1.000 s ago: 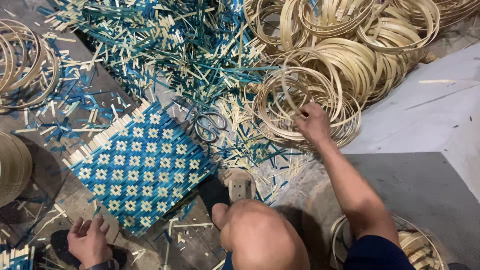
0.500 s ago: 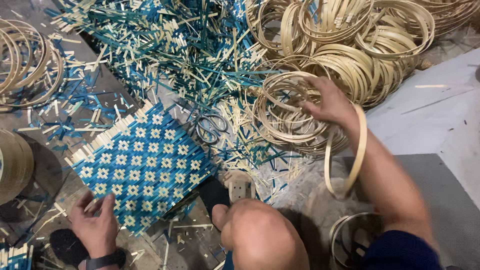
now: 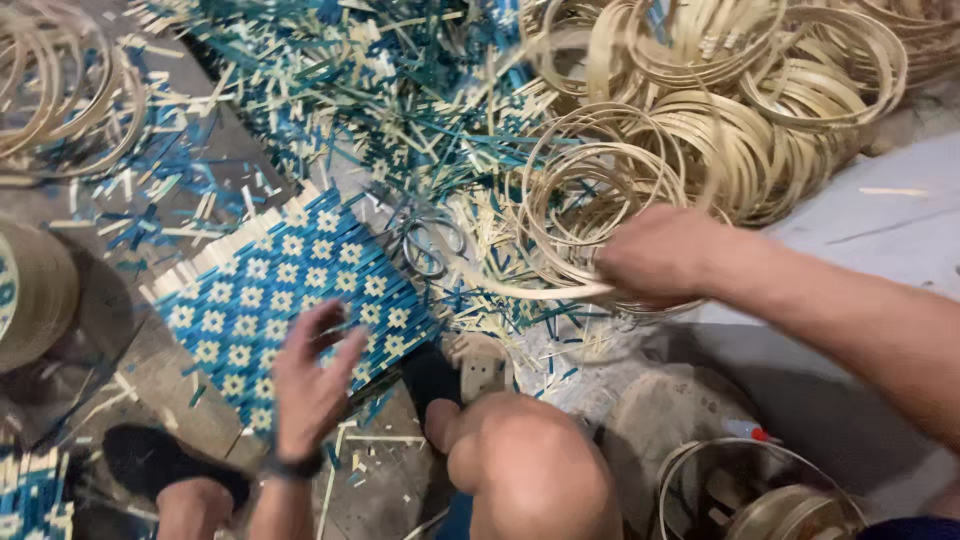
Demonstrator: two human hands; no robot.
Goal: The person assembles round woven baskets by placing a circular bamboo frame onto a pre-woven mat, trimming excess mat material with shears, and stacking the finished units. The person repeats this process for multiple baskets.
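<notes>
My right hand (image 3: 660, 255) is closed on a thin bamboo ring (image 3: 530, 290), carrying it leftward above the floor; the ring looks blurred. My left hand (image 3: 310, 385) hovers with fingers apart over the near corner of a blue and cream woven mat (image 3: 290, 290) that lies flat on the floor. A pair of scissors (image 3: 430, 245) rests just beyond the mat's right edge. My knee (image 3: 530, 470) is bent in the foreground.
A big heap of bamboo rings (image 3: 720, 110) fills the upper right. Loose blue and cream strips (image 3: 400, 90) litter the top middle. More rings (image 3: 60, 100) lie at the upper left, a roll (image 3: 35, 290) at the left edge, a round basket frame (image 3: 760, 495) at the lower right.
My right hand took a ring from the heap and has swung it left toward the mat. My left hand has come up from the floor onto the mat's near corner.
</notes>
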